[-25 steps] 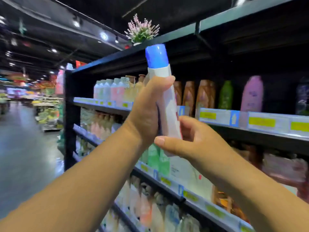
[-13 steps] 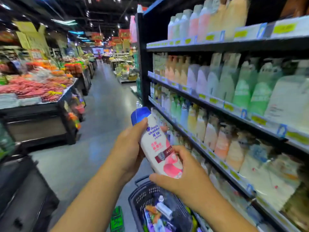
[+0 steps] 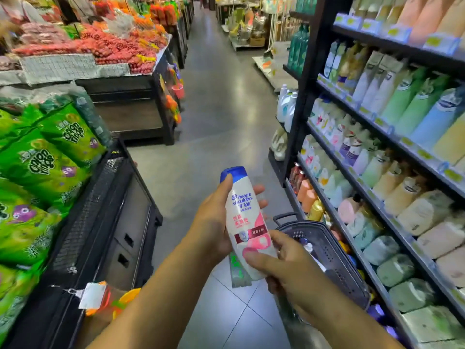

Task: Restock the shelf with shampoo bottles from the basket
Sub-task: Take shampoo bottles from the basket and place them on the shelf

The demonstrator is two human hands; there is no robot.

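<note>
The bottle (image 3: 245,222), blue cap up and slightly tilted, is held over the aisle floor. The left hand (image 3: 214,230) wraps its upper body and the right hand (image 3: 284,265) grips its base. The basket (image 3: 334,250) lies just beyond, beside the shelf (image 3: 302,96).

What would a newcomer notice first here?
The white, blue-capped shampoo bottle at centre frame: the left hand grips its upper body, the right hand its base. Below it to the right sits the dark basket, beside the bottle-packed shelf along the right. Bright green snack bags fill the left edge.
</note>
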